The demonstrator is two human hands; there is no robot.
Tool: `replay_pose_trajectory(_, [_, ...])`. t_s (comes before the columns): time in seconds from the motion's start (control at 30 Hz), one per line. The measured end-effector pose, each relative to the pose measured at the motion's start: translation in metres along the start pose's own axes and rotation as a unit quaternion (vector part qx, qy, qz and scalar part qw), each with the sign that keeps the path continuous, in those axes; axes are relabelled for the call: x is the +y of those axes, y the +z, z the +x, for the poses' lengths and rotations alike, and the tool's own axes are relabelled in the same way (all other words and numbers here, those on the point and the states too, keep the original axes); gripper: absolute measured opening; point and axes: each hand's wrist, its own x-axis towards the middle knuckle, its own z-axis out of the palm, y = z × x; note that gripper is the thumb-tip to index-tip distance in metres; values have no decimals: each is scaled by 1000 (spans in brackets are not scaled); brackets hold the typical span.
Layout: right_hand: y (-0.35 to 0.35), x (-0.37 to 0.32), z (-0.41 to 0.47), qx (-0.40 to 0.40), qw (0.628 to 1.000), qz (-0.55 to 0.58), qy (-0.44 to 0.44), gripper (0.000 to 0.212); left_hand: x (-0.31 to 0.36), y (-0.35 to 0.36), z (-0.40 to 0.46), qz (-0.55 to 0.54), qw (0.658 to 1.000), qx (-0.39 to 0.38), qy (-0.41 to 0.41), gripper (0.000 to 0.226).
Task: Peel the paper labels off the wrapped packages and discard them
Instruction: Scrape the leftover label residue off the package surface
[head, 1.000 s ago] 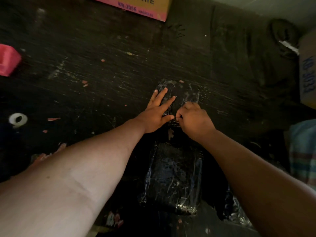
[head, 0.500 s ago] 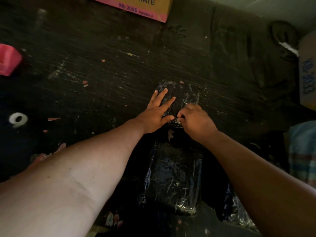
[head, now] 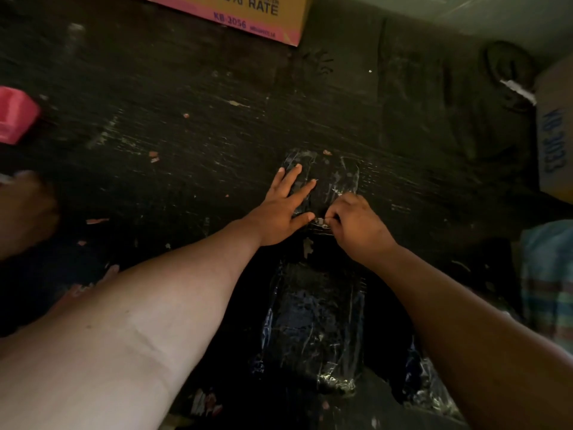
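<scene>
A dark plastic-wrapped package [head: 336,176] lies on the black floor ahead of me. My left hand [head: 283,209] presses flat on its left half with fingers spread. My right hand [head: 356,225] sits at the package's near edge, fingers curled, pinching a small pale scrap of paper label [head: 322,221]. A second, larger wrapped package [head: 313,327] lies nearer to me between my forearms. A third shiny wrapped package [head: 434,395] shows partly at the lower right, behind my right arm.
Small pinkish paper scraps [head: 153,156] dot the dark floor [head: 186,135]. A cardboard box [head: 248,13] stands at the top, another box [head: 555,135] at the right edge. A pink object [head: 14,116] is far left, checked cloth [head: 545,280] lower right. A blurred shape [head: 21,209] is at the left edge.
My right hand has shifted slightly toward me along the package's near edge. A blurred brown shape has come into view at the left, covering the white ring seen before. My left hand stays put.
</scene>
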Motion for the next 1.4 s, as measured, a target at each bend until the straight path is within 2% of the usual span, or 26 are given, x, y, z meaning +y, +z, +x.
replay_pose_trajectory(0.43, [9, 5, -9, 54, 998, -14, -39, 20, 1, 0, -2, 17, 1000, -6, 7, 98])
replay_pose_trajectory(0.63, [12, 2, 2, 74, 997, -4, -10, 24, 7, 5, -1, -41, 997, 58, -13, 62])
replay_pose_trajectory(0.73, [13, 1, 4, 75, 997, 23, 21, 22, 14, 9, 2, -45, 993, 106, -25, 57])
replay_pose_trajectory(0.83, [13, 3, 2, 71, 995, 52, 38, 18, 20, 5, 6, -17, 992, 122, -26, 56])
replay_pose_trajectory(1.0, [10, 9, 3, 36, 996, 77, 27, 15, 25, -8, 20, 39, 991, 126, -25, 61])
replay_pose_trajectory(1.1, [12, 14, 2, 34, 995, 93, 17, 15, 21, -4, 24, 18, 993, 114, -17, 65])
replay_pose_trajectory(1.2, [16, 15, 1, 58, 991, 120, 11, 12, 17, -3, 27, 2, 997, 74, -15, 79])
replay_pose_trajectory(1.4, [23, 14, 3, 80, 989, 124, 6, 10, 14, -2, 28, 11, 998, 61, -19, 71])
